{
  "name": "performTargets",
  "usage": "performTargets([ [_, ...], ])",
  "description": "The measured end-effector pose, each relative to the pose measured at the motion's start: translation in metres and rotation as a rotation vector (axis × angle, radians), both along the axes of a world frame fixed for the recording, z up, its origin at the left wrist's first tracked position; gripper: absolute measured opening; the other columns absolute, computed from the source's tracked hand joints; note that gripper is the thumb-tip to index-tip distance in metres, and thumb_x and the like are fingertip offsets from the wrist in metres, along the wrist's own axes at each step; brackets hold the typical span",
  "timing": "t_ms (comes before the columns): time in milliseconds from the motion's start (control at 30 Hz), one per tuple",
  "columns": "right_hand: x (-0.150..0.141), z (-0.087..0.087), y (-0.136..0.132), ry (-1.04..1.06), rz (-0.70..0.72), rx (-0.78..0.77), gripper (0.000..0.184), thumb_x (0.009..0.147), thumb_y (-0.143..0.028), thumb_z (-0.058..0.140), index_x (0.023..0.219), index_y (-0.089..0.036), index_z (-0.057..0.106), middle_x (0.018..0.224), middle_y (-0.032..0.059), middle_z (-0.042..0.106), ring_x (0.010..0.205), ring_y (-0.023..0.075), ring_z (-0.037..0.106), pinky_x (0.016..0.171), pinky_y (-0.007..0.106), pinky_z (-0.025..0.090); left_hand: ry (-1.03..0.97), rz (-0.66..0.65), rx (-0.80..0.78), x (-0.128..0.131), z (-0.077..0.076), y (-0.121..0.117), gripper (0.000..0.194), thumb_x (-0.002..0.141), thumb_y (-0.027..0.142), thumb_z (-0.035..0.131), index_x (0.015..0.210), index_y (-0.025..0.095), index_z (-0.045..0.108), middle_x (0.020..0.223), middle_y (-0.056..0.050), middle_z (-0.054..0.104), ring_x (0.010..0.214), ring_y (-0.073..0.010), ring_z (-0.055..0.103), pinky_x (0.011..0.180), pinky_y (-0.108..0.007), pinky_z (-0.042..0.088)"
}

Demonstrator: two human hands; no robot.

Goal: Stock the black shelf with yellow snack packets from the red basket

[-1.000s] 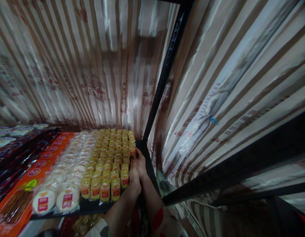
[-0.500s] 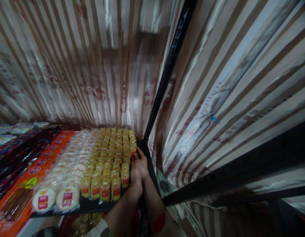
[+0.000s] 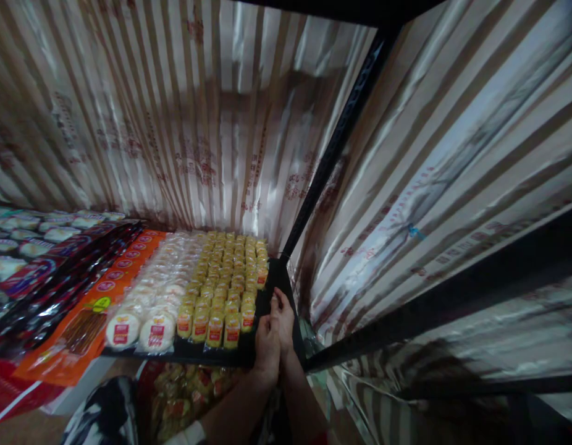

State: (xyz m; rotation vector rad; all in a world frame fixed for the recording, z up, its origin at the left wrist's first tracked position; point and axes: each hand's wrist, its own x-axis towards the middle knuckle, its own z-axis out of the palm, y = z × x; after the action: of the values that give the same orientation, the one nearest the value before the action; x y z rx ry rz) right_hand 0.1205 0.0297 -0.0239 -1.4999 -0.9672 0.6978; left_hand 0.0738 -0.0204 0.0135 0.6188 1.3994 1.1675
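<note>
My left hand (image 3: pixel 266 343) and my right hand (image 3: pixel 285 318) are close together over the black shelf's right end, touching along their inner sides. The right hand's fingers are stretched forward and bend slightly inward, holding nothing I can see. My left fingers are partly curled against the right hand; whatever might be in them is hidden. Nearest to them, on the left, stand tight rows of small yellow wrapped cakes (image 3: pixel 215 327) with red and orange labels. A strip of bare shelf (image 3: pixel 262 303) lies between the cakes and my hands.
Left of the cakes lie round white packaged cakes (image 3: pixel 157 330), an orange snack bag (image 3: pixel 82 324) and dark shiny packets (image 3: pixel 84 272). Below is a container of more wrapped goods (image 3: pixel 186 395). A black upright post (image 3: pixel 339 139) and striped sheeting (image 3: pixel 212 111) enclose the corner.
My hands have drawn back from the end of the right-hand cake row, toward me and slightly right. The view has shifted, showing more of the goods on the left.
</note>
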Motion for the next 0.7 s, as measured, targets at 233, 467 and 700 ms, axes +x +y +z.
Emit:
performTargets([
  [233,-0.036,0.06,-0.023,-0.315,0.085,0.201,0.04,0.086,-0.037,0.038,0.113,-0.017,0.059,0.116,0.0096,0.062,0.109,0.021,0.055,0.098,0.038,0.04,0.362,0.069,0.537,-0.07,0.003,-0.062,0.028,0.076,0.029,0.055,0.102,0.022,0.065,0.122,-0.01,0.058,0.121,-0.0251,0.045,0.109,-0.041,0.026],
  [467,-0.109,0.095,0.004,-0.873,0.644,0.133,0.048,0.088,-0.032,0.04,0.135,-0.023,0.041,0.147,0.0028,0.029,0.139,0.0227,0.015,0.112,0.044,0.018,1.106,0.204,0.516,-0.14,-0.042,-0.062,0.045,0.084,0.034,0.045,0.124,0.015,0.053,0.142,-0.017,0.037,0.137,-0.0303,0.021,0.109,-0.054,0.021],
  [700,-0.144,0.083,0.025,-1.065,0.799,-0.114,0.055,0.09,-0.048,0.034,0.14,-0.023,0.031,0.15,0.005,0.016,0.14,0.0244,0.004,0.112,0.045,0.004,1.182,0.171,0.537,-0.143,-0.067,-0.044,0.054,0.077,0.045,0.055,0.124,0.02,0.053,0.145,-0.014,0.032,0.137,-0.0331,0.017,0.108,-0.057,0.022],
])
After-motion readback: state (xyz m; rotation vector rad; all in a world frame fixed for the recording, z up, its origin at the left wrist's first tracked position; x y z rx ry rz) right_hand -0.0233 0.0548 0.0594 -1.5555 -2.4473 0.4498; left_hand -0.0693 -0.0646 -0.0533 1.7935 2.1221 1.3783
